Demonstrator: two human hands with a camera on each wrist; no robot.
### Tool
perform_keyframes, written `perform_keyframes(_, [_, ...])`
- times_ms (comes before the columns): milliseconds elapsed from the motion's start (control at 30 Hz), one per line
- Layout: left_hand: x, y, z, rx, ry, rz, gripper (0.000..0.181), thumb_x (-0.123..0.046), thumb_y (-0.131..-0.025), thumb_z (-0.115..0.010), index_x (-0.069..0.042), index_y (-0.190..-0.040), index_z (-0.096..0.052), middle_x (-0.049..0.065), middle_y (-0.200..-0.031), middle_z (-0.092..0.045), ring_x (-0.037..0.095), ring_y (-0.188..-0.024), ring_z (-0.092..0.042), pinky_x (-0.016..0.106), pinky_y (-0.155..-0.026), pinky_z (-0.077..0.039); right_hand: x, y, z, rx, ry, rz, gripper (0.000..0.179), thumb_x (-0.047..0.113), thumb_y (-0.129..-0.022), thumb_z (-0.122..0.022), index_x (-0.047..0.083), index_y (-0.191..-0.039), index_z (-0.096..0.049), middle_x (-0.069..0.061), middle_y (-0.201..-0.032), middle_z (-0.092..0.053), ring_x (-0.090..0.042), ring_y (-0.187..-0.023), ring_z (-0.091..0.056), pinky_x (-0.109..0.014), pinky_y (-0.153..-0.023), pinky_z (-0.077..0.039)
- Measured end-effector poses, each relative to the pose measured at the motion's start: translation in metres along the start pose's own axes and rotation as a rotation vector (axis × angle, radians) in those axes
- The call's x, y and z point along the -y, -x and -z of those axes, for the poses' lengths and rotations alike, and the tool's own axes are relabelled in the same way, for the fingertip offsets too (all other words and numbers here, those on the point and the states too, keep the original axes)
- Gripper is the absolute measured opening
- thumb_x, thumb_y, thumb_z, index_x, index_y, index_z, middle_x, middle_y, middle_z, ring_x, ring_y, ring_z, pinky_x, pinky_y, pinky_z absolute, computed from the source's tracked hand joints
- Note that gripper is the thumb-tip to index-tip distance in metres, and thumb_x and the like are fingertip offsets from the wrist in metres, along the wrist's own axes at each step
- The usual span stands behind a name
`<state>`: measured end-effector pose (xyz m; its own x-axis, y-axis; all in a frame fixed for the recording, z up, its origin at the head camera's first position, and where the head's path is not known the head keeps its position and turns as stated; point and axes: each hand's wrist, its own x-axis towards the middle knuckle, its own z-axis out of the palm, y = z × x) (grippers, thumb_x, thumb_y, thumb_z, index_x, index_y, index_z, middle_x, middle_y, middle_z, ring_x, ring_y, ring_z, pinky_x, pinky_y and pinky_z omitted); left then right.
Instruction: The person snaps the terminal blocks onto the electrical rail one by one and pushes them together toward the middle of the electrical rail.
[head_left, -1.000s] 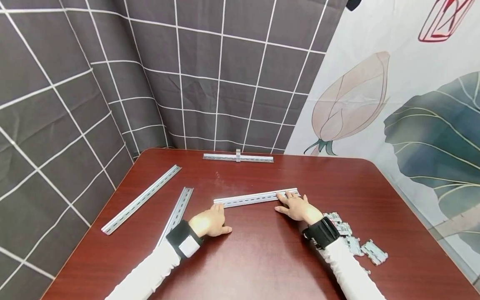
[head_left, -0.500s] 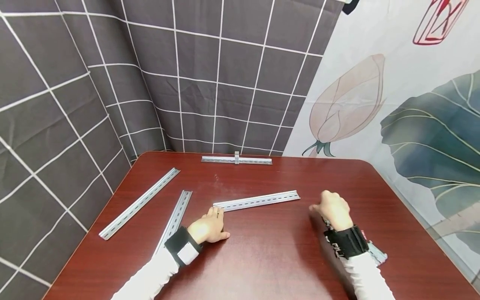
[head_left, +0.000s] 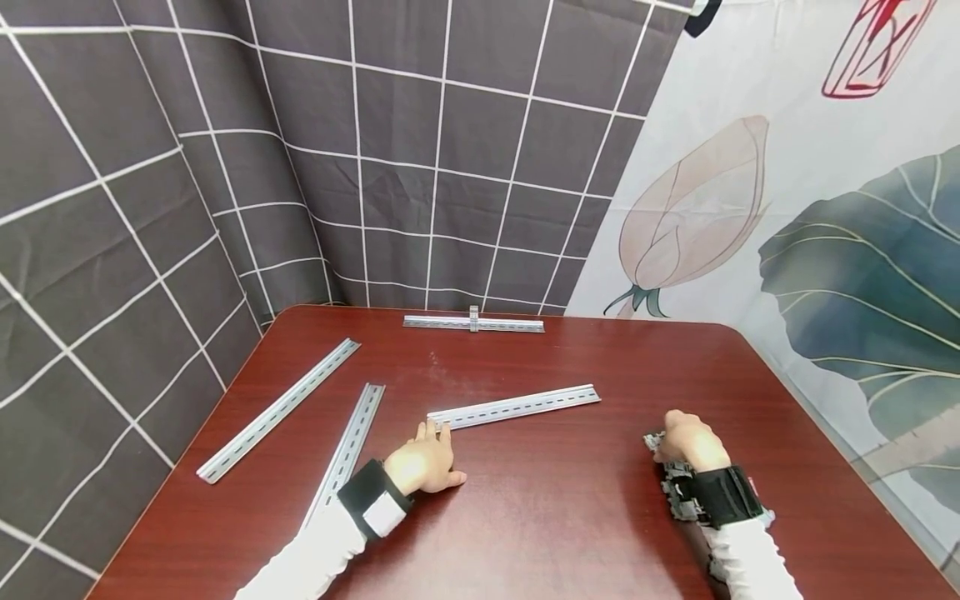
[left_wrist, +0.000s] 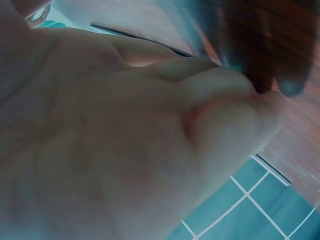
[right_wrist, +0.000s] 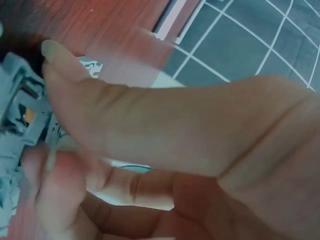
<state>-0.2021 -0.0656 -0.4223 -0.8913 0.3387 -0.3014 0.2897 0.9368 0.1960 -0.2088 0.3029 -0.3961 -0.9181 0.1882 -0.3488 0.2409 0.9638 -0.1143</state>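
My left hand [head_left: 423, 465] rests with its fingertips at the left end of a slotted metal DIN rail [head_left: 517, 407], which lies flat on the table. Its fingers are relaxed, and the left wrist view shows mostly the blurred palm. On the right, my right hand [head_left: 693, 442] is down over several grey plastic terminal blocks [head_left: 678, 497], partly hidden under hand and wrist. The right wrist view shows curled fingers and the thumb right at the edge of a grey terminal block [right_wrist: 15, 107]; I cannot tell whether they pinch it.
Two more slotted rails lie at the left, one further out [head_left: 277, 410] and one by the left wrist [head_left: 347, 450]. At the back edge of the dark red table [head_left: 540, 517] lies a rail [head_left: 438, 322] with a small block [head_left: 474, 318] mounted on it. Cloth hangs behind.
My right hand has left the right end of the middle rail and moved right and down onto the terminal blocks. The left hand has stayed at the rail's left end.
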Motion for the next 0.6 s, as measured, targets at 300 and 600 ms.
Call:
perform_keyframes(300, [-0.005,-0.001,0.001,0.016,0.024,0.058,0.081,-0.042,-0.089,-0.065,0.009,-0.144,-0.034,0.031,-0.151,-0.028,0.042,-0.142,-0.029,0.049,-0.110,-0.036,-0.006,0.001,0.003,-0.008,-0.085,-0.062,0.055,0.027,-0.075,-0.080,-0.011,-0.103,-0.051,-0.031,-0.099,-0.056,-0.042,-0.086,-0.055,-0.055,-0.074,-0.049])
perform_keyframes(600, [-0.008,0.001,-0.001,-0.005,0.030,0.087,0.081,-0.043,-0.088,-0.066,0.007,-0.144,-0.035,0.030,-0.151,-0.029,0.040,-0.142,-0.031,0.047,-0.111,-0.036,-0.018,-0.005,0.001,-0.079,-0.173,-0.080,0.076,0.042,-0.078,-0.077,-0.020,-0.108,-0.045,-0.038,-0.103,-0.054,-0.046,-0.088,-0.055,-0.054,-0.074,-0.049])
